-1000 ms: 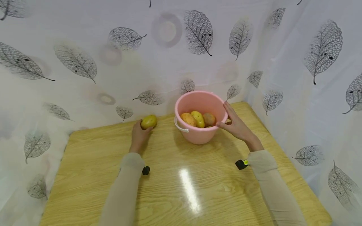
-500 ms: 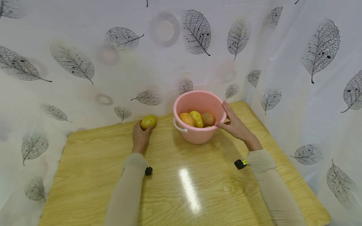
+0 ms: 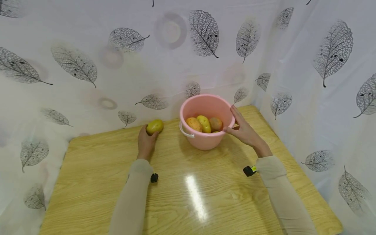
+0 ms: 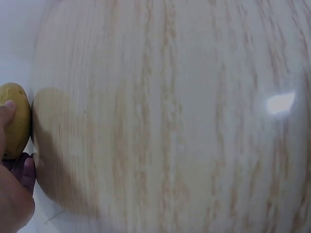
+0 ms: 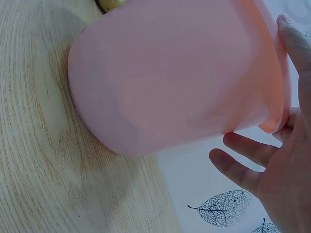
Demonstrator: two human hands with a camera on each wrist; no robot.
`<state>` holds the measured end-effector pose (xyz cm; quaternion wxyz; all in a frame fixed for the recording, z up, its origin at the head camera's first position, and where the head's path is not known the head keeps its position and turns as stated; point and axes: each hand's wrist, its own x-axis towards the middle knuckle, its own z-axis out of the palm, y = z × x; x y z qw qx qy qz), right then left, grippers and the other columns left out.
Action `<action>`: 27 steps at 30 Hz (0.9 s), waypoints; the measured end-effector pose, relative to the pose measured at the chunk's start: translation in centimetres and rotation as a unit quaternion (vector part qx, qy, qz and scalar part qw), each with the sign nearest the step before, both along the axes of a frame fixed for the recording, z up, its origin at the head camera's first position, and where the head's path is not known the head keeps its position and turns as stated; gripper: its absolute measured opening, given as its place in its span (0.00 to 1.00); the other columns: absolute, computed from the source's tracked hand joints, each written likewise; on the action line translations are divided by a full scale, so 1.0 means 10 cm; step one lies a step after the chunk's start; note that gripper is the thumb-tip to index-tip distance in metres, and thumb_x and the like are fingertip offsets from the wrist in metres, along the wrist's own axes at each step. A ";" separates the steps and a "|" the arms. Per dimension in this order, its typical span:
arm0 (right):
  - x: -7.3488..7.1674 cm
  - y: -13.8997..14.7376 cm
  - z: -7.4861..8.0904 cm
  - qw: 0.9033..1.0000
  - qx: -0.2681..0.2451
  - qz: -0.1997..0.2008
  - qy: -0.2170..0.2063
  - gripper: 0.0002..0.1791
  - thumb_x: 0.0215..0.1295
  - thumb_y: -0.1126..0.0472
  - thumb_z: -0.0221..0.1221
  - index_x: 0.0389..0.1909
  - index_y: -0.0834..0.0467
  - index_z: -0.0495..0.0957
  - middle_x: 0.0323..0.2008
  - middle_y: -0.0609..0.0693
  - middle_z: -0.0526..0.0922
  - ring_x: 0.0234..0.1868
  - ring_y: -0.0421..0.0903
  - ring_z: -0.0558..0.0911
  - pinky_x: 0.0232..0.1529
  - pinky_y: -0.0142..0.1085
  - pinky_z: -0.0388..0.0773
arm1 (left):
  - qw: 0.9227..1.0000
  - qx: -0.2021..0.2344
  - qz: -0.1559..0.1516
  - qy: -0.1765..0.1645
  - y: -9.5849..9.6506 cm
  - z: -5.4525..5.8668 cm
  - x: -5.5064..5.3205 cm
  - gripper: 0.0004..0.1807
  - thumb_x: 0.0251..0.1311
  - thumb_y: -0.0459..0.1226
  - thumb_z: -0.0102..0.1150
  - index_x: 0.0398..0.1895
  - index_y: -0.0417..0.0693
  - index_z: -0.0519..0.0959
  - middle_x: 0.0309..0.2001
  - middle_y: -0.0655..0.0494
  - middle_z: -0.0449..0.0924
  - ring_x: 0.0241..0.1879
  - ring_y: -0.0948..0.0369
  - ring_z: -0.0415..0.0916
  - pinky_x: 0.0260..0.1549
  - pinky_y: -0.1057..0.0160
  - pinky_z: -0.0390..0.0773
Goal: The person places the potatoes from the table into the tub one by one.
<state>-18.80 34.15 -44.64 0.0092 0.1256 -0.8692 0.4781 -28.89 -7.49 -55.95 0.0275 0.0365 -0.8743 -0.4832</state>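
At the table's back edge my left hand (image 3: 146,141) holds a yellow potato (image 3: 155,126), its thumb and fingers round the sides. In the left wrist view the same potato (image 4: 18,121) shows at the left edge, thumb tip on it. A pink bucket (image 3: 205,142) stands upright to the right with several potatoes (image 3: 204,123) inside. My right hand (image 3: 245,130) rests against the bucket's right side, thumb and fingers spread at the rim. The right wrist view shows extended fingers (image 5: 243,170), some touching the bucket's wall (image 5: 170,73).
Wood-grain table (image 3: 176,195) reaches from the front to the leaf-printed cloth (image 3: 164,71) behind and at the right. The bucket's white handle (image 3: 186,131) hangs down on its left side. A small black device (image 3: 249,171) sits at the right wrist.
My left forearm has shifted slightly to the right, while the hand stays on the potato. The view has turned a little. Bucket and right hand look the same.
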 end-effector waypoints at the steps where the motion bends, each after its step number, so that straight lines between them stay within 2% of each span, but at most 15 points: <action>1: 0.00 0.00 0.00 1.000 0.000 0.000 -0.001 0.53 0.72 0.58 0.65 0.84 0.53 0.36 0.83 0.48 0.32 0.75 0.61 0.63 0.61 0.48 0.77 | 1.000 -0.001 0.001 0.002 0.00 0.00 0.00 0.37 0.72 0.42 0.63 0.77 0.36 0.60 0.73 0.37 0.65 0.73 0.43 0.61 0.75 0.48 0.57; 4: 0.00 0.00 0.01 1.000 0.001 0.000 -0.001 0.54 0.73 0.56 0.65 0.84 0.53 0.36 0.83 0.49 0.32 0.75 0.61 0.63 0.61 0.49 0.77 | 1.000 -0.004 0.003 0.011 0.01 0.00 0.01 0.37 0.71 0.42 0.64 0.76 0.36 0.62 0.72 0.37 0.66 0.72 0.43 0.63 0.74 0.47 0.59; 12: 0.00 0.01 0.00 1.000 0.005 -0.001 -0.003 0.53 0.73 0.56 0.64 0.84 0.52 0.36 0.83 0.47 0.32 0.76 0.60 0.63 0.61 0.48 0.77 | 0.999 0.024 0.011 0.037 0.04 -0.02 0.03 0.36 0.68 0.41 0.67 0.73 0.35 0.66 0.69 0.37 0.70 0.69 0.44 0.66 0.73 0.48 0.61; 27: 0.00 0.00 0.00 1.000 0.004 0.000 0.000 0.54 0.72 0.56 0.65 0.84 0.54 0.36 0.83 0.50 0.31 0.75 0.62 0.63 0.61 0.52 0.76 | 0.996 0.062 0.016 0.056 0.05 -0.05 0.05 0.33 0.65 0.37 0.67 0.69 0.32 0.67 0.66 0.35 0.71 0.68 0.43 0.68 0.71 0.47 0.64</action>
